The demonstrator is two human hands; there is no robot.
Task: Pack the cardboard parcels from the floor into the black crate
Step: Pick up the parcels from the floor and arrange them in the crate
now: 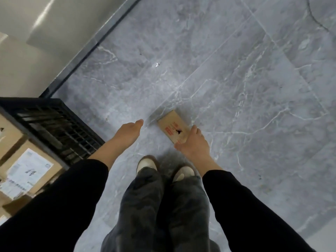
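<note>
A small flat cardboard parcel (pixel 171 125) with red print lies on the grey marble floor just ahead of my feet. My right hand (pixel 190 142) is at its near right corner, fingers over the edge and thumb at the near side, gripping it. My left hand (pixel 130 130) hangs in the air a little left of the parcel, fingers straight, holding nothing. The black crate (pixel 54 122) stands at the left with slatted walls. Several cardboard parcels (pixel 27 170) with white labels sit inside it.
A pale wall with a dark skirting strip (pixel 87 50) runs diagonally behind the crate. Grey marble floor (pixel 236 79) stretches ahead and to the right. My two feet (pixel 163 170) stand just behind the parcel.
</note>
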